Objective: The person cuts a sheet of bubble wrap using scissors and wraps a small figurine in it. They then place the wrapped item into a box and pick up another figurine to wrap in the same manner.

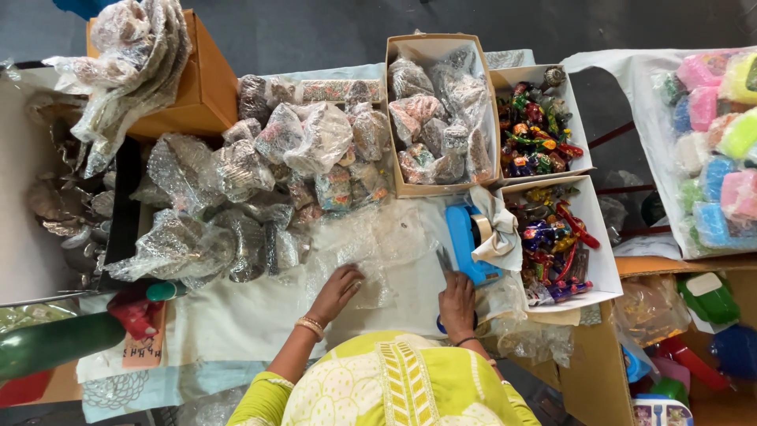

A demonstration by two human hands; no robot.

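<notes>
A: The bubble wrap sheet [371, 252] lies flat on the table [236, 331], near the middle, just this side of the heap of wrapped bundles [260, 181]. The left hand [337, 290] rests on its near edge, fingers spread and pressing down, closed on nothing.

B: How would it handle?

A: Very light and limp, I'd judge, and slick. It would slide on the cloth unless pinned. Best taken by an edge or corner, pinched flat; the middle would only crumple.

B: And the right hand [457, 304]?

A: It sits apart from the left, at the sheet's right edge, clamped on scissors [444, 260] whose blades point to the far side. The blue handle peeps out beneath the palm; the grip itself is hidden.

B: What else is hard to read?

A: The sheet is clear, so its far edge melts into the bundles. The blue tape dispenser [467, 241] just right of the scissors is half under a white cloth. What is inside the bundles I cannot tell.
</notes>
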